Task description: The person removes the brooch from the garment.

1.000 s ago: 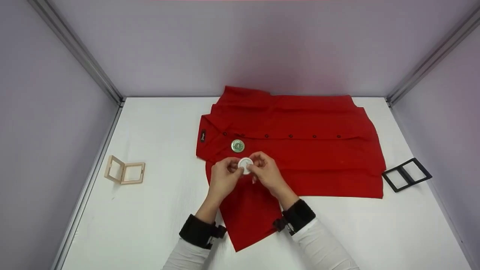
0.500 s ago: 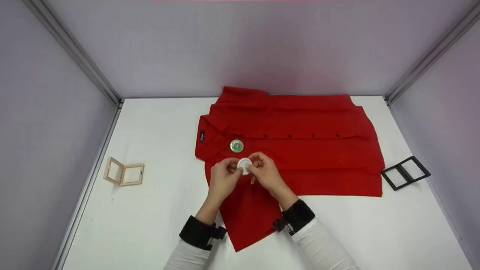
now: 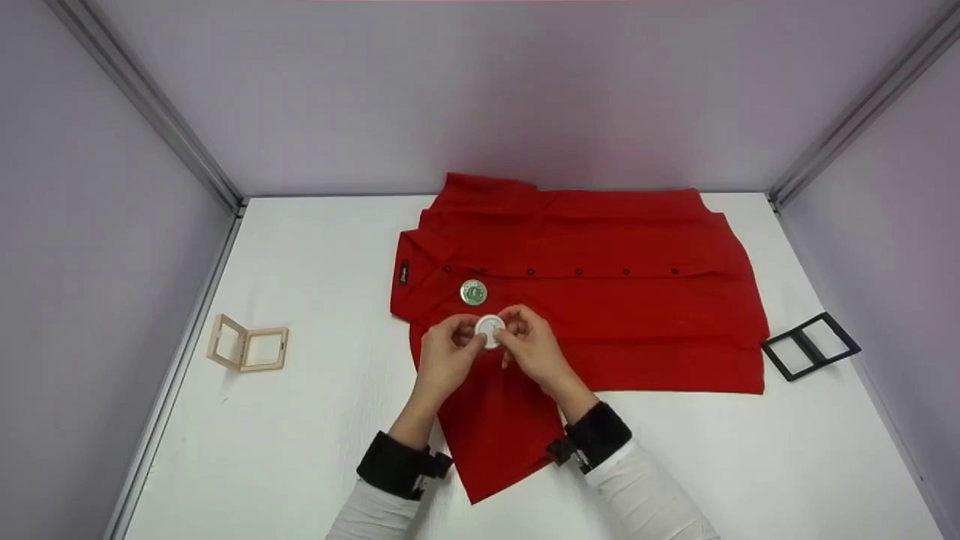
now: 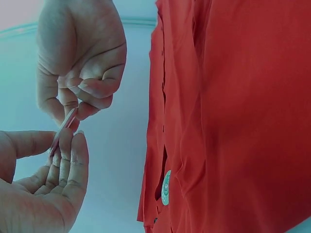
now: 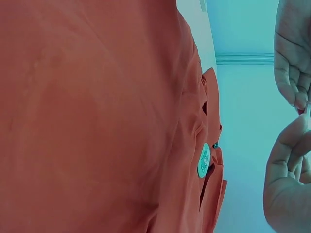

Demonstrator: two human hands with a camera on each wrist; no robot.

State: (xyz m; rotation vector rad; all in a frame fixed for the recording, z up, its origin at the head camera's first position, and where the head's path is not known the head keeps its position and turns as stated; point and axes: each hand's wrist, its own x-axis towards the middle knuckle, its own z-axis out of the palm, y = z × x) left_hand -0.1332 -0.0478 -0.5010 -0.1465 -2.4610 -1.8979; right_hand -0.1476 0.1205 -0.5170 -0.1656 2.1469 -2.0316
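Between left grip point(image 3: 448, 351) and right grip point(image 3: 534, 348), a white disc point(image 3: 489, 325).

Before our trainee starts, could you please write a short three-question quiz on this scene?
1. What do the left hand and right hand both hold?
2. True or false: the round green badge lies on the red shirt.
3. Fill in: in the head view, the pale open frame stands to the ___ of the red shirt.

Key: 1. A white disc. 2. True. 3. Left.
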